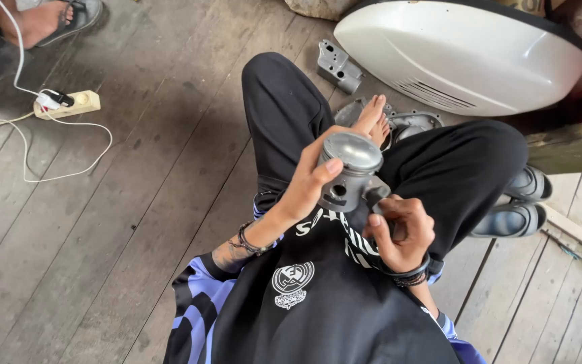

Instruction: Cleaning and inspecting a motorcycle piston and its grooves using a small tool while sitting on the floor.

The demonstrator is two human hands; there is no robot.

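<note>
I sit cross-legged on a wooden floor in black trousers and a black and purple shirt. My left hand (311, 182) grips a grey metal piston (350, 168) by its side, its flat crown facing up, just above my lap. My right hand (399, 229) is curled close under the piston's right side, fingertips at a small metal part (376, 193) by the piston's skirt; I cannot tell what that part is.
A white curved body panel (459, 54) lies at the top right. Grey metal engine parts (339, 66) rest on the floor near my foot (374, 120). A power strip (69, 104) with white cable lies at left. Another person's sandalled foot (48, 20) shows at top left. Dark sandals (516, 205) sit at right.
</note>
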